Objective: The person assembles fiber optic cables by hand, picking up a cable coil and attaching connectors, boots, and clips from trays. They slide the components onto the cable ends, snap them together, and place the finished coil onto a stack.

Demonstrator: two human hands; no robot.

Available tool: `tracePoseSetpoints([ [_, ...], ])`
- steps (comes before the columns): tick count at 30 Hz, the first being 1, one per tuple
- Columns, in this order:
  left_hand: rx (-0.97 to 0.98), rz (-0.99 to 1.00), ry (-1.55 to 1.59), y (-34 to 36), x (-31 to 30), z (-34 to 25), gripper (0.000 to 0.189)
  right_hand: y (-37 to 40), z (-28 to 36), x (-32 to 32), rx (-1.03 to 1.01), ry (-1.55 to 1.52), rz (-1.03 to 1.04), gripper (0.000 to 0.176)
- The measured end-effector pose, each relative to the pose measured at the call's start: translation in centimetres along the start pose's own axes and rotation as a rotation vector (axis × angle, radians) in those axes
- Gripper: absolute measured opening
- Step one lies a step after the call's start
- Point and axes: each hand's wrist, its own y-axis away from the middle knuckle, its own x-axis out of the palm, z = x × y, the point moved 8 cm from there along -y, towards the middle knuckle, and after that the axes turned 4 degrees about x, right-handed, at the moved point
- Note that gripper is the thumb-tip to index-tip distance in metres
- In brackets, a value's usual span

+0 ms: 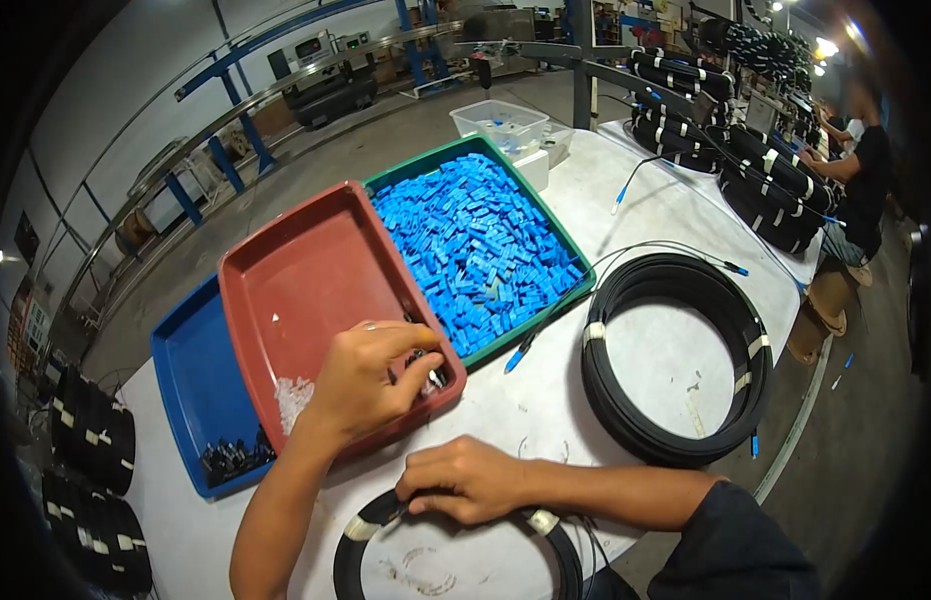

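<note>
My left hand [371,375] reaches into the near right corner of the red tray [311,245]. Its thumb and fingers close in a pinch over small black parts [432,378]; what sits between the fingertips is hidden. Beside the wrist, a heap of small clear pieces [294,398] lies in the same tray. On the near table edge, my right hand [466,480] rests over a black cable coil [348,555] tied with white tape [362,527]. Its fingers curl closed around the black cable at the top of the coil.
A green tray [586,290] full of blue connector pieces [476,250] adjoins the red one. Partly beneath lies a blue tray [191,350] with black pieces [236,458]. Another cable coil [601,390] with blue-tipped ends lies right. Behind stands a clear bin [501,120]; a person [866,170] sits far right.
</note>
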Motion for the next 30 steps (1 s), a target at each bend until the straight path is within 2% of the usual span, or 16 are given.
tracePoseSetpoints([
  [2,0.07,0.05,-0.056,-2.2,2.6,1.0,0.02,0.0,0.0,-0.3,0.015,-0.048,-0.017,0.013],
  [5,0.231,0.304,-0.205,-4.5,8.1,2.2,0.02,0.0,-0.5,-0.4,0.042,-0.118,-0.042,0.014],
  [6,0.237,0.298,-0.197,-5.3,9.1,2.8,0.02,0.1,-0.5,-0.6,0.053,-0.136,-0.054,0.014],
  [8,0.396,0.279,-0.287,-6.9,10.7,2.7,0.027,0.1,-0.8,-0.6,0.074,-0.175,-0.054,0.014],
  [9,0.407,0.314,-0.315,-7.6,11.6,3.3,0.039,0.2,-1.1,-0.6,0.078,-0.192,-0.071,0.014],
  [12,0.443,0.327,-0.389,-9.6,12.9,4.3,0.046,0.2,-2.3,-0.7,0.162,-0.312,-0.049,0.012],
  [13,0.414,0.397,-0.376,-10.2,13.4,5.4,0.051,0.3,-2.7,-0.9,0.177,-0.35,-0.059,0.012],
  [14,0.352,0.454,-0.354,-10.7,13.8,6.8,0.047,0.4,-3.2,-0.9,0.132,-0.408,-0.118,0.013],
  [16,0.389,0.531,-0.556,-12.0,13.7,8.7,0.04,0.4,-3.9,-1.0,0.243,-0.476,-0.089,0.014],
  [19,0.338,0.54,-0.567,-13.0,11.4,10.0,0.028,0.3,-3.4,-1.5,0.229,-0.427,-0.099,0.015],
  [22,0.259,0.531,-0.6,-13.2,9.7,10.8,0.024,0.4,-3.1,-1.4,0.249,-0.42,-0.088,0.017],
  [23,0.285,0.506,-0.632,-13.3,9.2,10.6,0.019,0.4,-3.1,-1.5,0.255,-0.415,-0.092,0.017],
  [27,0.248,0.511,-0.658,-13.4,8.4,11.2,0.017,0.4,-3.2,-1.3,0.229,-0.401,-0.101,0.017],
  [30,0.27,0.419,-0.541,-13.3,7.6,11.0,0.021,0.4,-3.2,-1.5,0.198,-0.376,-0.127,0.016],
])
